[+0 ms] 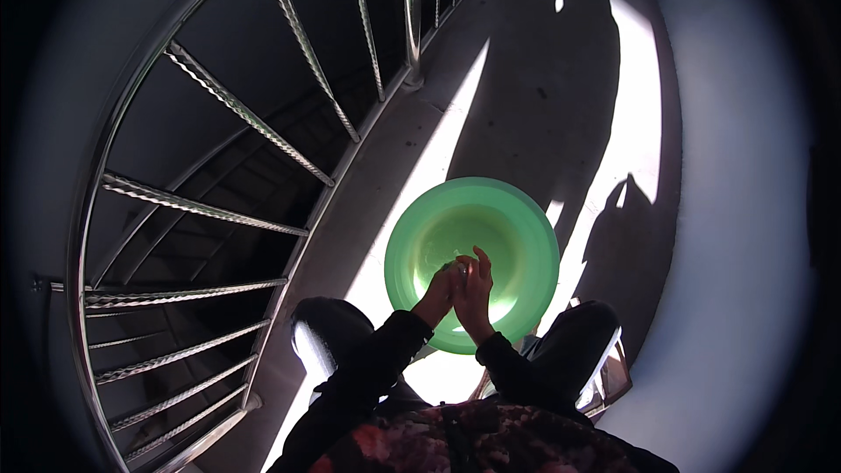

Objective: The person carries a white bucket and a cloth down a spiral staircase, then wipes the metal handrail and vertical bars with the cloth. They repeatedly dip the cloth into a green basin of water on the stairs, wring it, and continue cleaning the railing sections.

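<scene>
A round green basin [410, 230] stands on the floor between my knees. Over its lower middle, my left hand [438, 290] and my right hand [472, 289] touch each other. Something small, partly dark and partly shiny, shows between the fingers, but I cannot tell what it is or which hand has it. One finger of the right hand points up and away from the rest. The inside of the basin looks pale green, with bright sunlit patches near the hands.
A metal railing [328, 184] with twisted bars curves along the left, beside a dark stairwell. On the right rises a pale wall [729, 210]. Strips of sunlight and shadow cross the concrete floor [525, 112]. Part of a seat or frame [614, 374] shows by my right knee.
</scene>
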`<state>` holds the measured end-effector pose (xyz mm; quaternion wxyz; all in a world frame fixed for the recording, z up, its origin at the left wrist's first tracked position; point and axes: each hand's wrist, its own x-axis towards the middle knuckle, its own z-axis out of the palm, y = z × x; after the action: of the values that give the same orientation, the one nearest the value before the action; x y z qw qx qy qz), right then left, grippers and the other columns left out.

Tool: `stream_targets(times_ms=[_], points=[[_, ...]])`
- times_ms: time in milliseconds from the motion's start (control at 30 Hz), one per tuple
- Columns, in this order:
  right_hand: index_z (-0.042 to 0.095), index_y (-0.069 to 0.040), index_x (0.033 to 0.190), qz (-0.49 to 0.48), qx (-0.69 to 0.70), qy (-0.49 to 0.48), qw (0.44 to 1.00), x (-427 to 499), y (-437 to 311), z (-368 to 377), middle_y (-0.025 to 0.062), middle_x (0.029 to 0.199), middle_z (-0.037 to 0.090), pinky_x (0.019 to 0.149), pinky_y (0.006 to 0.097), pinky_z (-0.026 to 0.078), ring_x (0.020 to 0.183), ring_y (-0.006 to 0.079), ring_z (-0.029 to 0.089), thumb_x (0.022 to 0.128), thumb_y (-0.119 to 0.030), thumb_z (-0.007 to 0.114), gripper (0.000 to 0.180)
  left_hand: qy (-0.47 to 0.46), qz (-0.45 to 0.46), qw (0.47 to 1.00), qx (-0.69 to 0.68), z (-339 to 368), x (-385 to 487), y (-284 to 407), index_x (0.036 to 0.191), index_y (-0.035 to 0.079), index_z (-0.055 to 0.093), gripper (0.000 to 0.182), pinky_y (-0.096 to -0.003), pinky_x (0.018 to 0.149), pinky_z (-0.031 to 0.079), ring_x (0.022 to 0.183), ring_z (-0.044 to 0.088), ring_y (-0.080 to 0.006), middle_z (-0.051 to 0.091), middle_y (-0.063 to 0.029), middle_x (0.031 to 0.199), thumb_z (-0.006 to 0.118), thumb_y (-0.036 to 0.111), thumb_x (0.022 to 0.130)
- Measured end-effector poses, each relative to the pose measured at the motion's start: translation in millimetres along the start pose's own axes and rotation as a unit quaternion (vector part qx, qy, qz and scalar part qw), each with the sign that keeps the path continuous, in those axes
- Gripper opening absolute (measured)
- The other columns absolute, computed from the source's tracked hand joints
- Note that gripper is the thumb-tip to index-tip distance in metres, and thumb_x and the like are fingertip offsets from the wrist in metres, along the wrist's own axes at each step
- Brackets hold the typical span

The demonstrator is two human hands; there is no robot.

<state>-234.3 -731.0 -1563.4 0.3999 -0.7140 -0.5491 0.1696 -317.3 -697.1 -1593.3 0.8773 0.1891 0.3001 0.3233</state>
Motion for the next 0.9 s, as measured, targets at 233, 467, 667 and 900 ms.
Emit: stream_targets(times_ms=[233,467,667,900], points=[[0.056,-0.004,0.121,0.226,0.221,-0.079,0.946,-4,47,20,0.0171,0.117,0.056,0.089,0.0383,0.045,0.106,0.0288,0.056,0.090,-0.030,0.058,0.041,0.117,-0.058,0.991,-0.002,3,5,-14,0.089,0.012,0.057,0.025,-0.0245,0.053,0.039,0.066,0.052,-0.0077,0.055,0.0037,0.077,0.049,0.036,0.092],[0.057,0.000,0.117,0.388,0.487,-0.113,0.774,-2,42,10,0.0066,0.100,0.062,0.076,0.0286,0.049,0.088,0.0139,0.060,0.091,-0.033,0.061,0.042,0.116,-0.085,0.986,0.087,-14,10,-24,0.105,0.011,0.057,0.041,-0.0277,0.062,0.049,0.079,0.060,-0.0131,0.060,-0.0019,0.092,0.045,0.049,0.094],[0.065,-0.002,0.096,0.300,0.374,-0.093,0.873,10,44,-10,0.0015,0.085,0.063,0.068,0.0252,0.046,0.073,0.0091,0.058,0.095,-0.031,0.055,0.030,0.010,-0.126,0.992,-0.024,13,4,18,0.112,0.008,0.056,0.059,-0.0305,0.074,0.052,0.087,0.061,-0.0151,0.061,-0.0022,0.101,0.038,0.061,0.093],[0.056,-0.003,0.109,0.176,0.299,-0.167,0.923,31,28,-46,0.0053,0.092,0.061,0.077,0.0289,0.047,0.084,0.0121,0.057,0.098,-0.026,0.048,0.027,-0.122,-0.106,0.986,-0.042,30,-27,45,0.129,0.006,0.046,0.048,-0.0339,0.097,0.044,0.110,0.055,-0.0196,0.053,-0.0069,0.124,0.056,0.036,0.093]])
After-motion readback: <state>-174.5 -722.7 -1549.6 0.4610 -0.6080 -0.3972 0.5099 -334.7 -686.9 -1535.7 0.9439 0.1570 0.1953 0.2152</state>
